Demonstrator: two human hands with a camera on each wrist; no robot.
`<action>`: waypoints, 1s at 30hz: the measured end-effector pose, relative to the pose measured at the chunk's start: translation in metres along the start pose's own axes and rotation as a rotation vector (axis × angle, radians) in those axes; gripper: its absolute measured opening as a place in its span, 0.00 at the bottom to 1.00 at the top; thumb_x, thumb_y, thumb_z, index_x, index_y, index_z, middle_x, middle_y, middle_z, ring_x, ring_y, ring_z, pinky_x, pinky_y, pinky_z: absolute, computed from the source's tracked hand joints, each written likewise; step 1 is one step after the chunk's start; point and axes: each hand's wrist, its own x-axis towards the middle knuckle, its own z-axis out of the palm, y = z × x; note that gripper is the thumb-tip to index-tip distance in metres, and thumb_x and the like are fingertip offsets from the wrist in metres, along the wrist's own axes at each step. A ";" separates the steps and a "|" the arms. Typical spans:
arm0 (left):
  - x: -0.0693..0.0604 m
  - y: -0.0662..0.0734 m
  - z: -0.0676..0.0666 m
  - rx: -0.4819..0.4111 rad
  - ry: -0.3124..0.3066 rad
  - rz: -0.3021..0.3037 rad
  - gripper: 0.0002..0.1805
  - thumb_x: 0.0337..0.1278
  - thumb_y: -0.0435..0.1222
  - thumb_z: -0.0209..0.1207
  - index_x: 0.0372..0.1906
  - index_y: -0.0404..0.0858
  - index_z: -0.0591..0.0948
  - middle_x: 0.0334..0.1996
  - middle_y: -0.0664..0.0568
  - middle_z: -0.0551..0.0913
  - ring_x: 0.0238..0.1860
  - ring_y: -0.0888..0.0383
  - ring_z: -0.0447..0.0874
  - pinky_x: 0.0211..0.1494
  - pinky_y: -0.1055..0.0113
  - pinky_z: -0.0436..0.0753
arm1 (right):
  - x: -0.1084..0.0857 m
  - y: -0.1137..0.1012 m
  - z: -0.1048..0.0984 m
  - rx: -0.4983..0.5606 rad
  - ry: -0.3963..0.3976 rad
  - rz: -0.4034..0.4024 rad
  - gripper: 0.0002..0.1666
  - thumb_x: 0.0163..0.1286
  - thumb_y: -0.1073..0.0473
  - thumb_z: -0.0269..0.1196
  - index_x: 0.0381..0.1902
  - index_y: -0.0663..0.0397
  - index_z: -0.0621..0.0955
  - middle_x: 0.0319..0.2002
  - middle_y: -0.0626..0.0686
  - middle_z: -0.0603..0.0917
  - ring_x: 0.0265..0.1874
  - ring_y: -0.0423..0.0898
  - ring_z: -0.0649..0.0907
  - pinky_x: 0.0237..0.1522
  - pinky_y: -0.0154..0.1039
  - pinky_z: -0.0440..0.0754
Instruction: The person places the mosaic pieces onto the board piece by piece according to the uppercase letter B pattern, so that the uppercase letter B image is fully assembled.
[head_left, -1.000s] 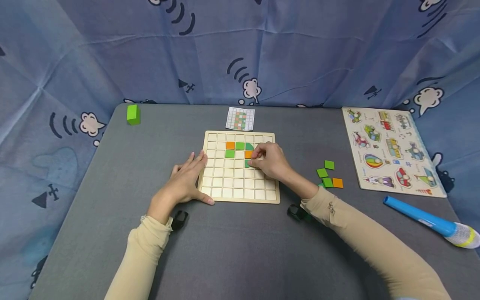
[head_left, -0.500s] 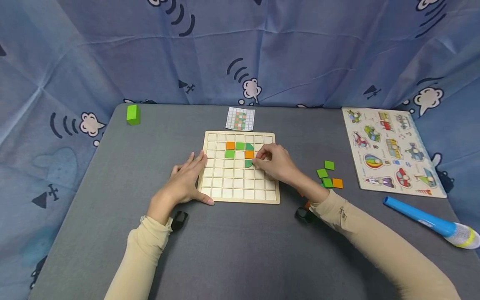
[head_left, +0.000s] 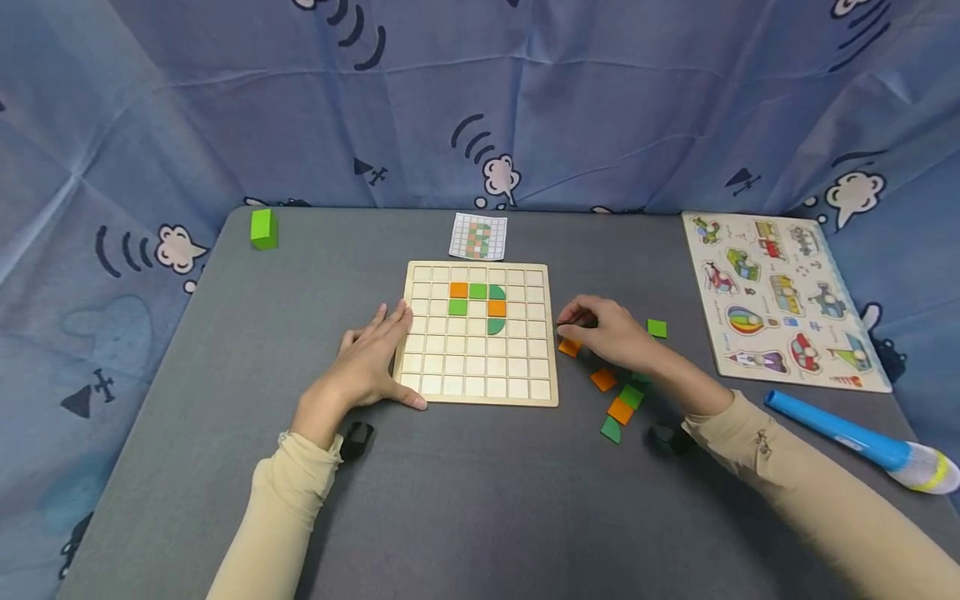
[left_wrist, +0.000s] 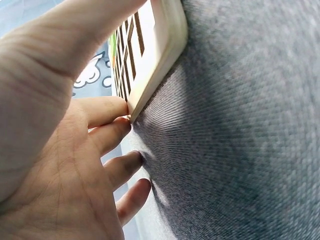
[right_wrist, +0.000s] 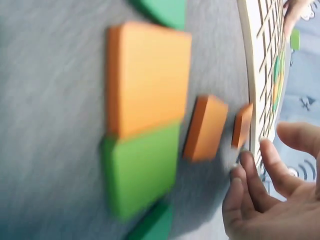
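Note:
In the head view, my left hand rests at the left edge of the wooden grid board, its fingers stretched along the side and its thumb at the near corner. The left wrist view has those fingertips touching the board's rim. Several orange, green and rounded dark-green tiles lie in the board's upper cells. Off the board's right side, my right hand hovers by an orange tile, fingers loosely bent. The right wrist view shows nothing between its fingers; the nearest orange tile lies just beyond the fingertips.
Loose tiles are scattered under and beside the right forearm. Behind the board lies a printed pattern card. A picture puzzle board and a blue toy microphone are on the right; a green block stands far left.
My right hand has left the rounded dark-green tile in the board and moved right, off the board to the loose tiles. The left hand has stayed at the board's edge.

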 end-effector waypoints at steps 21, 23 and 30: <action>-0.002 -0.001 0.000 -0.018 -0.001 -0.005 0.79 0.32 0.53 0.87 0.87 0.40 0.47 0.89 0.50 0.40 0.89 0.44 0.34 0.78 0.38 0.53 | -0.034 0.043 -0.048 -0.091 -0.007 0.010 0.14 0.79 0.66 0.61 0.57 0.62 0.86 0.56 0.65 0.87 0.55 0.59 0.84 0.59 0.58 0.82; -0.002 -0.001 0.001 -0.019 -0.002 -0.006 0.79 0.32 0.52 0.87 0.88 0.40 0.47 0.89 0.50 0.40 0.89 0.44 0.34 0.78 0.38 0.52 | -0.037 0.047 -0.050 -0.098 -0.006 0.014 0.14 0.77 0.68 0.63 0.57 0.62 0.86 0.56 0.65 0.88 0.55 0.60 0.84 0.58 0.55 0.84; -0.001 0.000 0.000 -0.015 -0.001 -0.005 0.80 0.32 0.52 0.87 0.87 0.40 0.47 0.89 0.50 0.40 0.89 0.44 0.34 0.78 0.38 0.52 | -0.046 0.061 -0.053 -0.112 0.038 0.015 0.18 0.71 0.70 0.68 0.58 0.65 0.86 0.55 0.67 0.87 0.51 0.59 0.85 0.43 0.27 0.78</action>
